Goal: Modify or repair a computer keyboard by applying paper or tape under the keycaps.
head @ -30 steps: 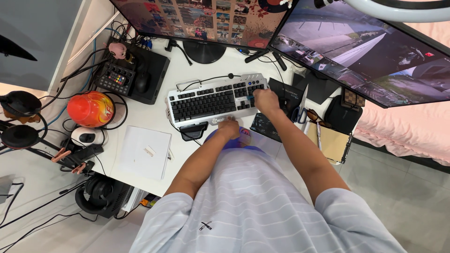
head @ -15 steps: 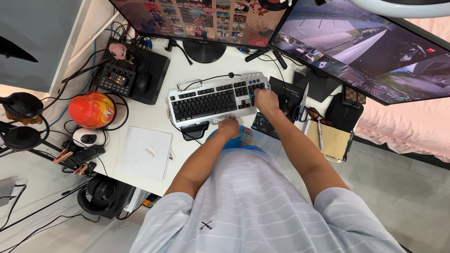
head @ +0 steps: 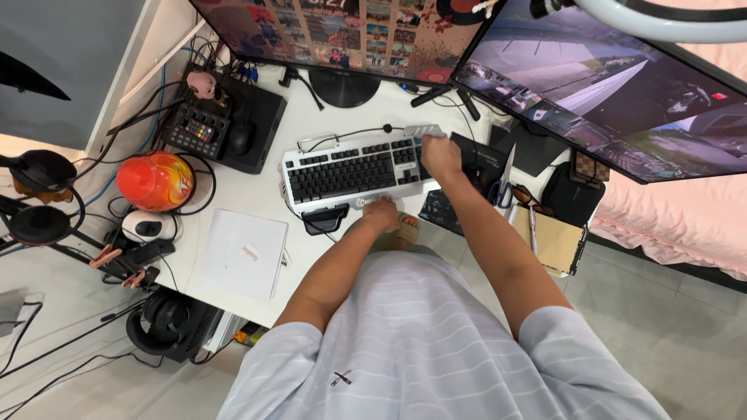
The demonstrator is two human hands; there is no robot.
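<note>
A silver and black keyboard [head: 350,173] lies on the white desk [head: 257,194] in front of two monitors. My right hand [head: 440,155] grips the keyboard's right end, fingers curled over its edge. My left hand [head: 382,212] is closed on the keyboard's front edge near the wrist rest. My grey striped shirt fills the bottom of the view and hides the desk's near edge.
A red round object [head: 156,180], a black button console [head: 196,132] and a mouse [head: 242,137] sit at the left. White paper [head: 245,253], scissors [head: 502,183], a brown notebook [head: 554,241] and headphones [head: 167,327] surround the keyboard. Cables trail at the far left.
Both hands stay on the keyboard. The keyboard and hands have barely shifted; the view has moved slightly.
</note>
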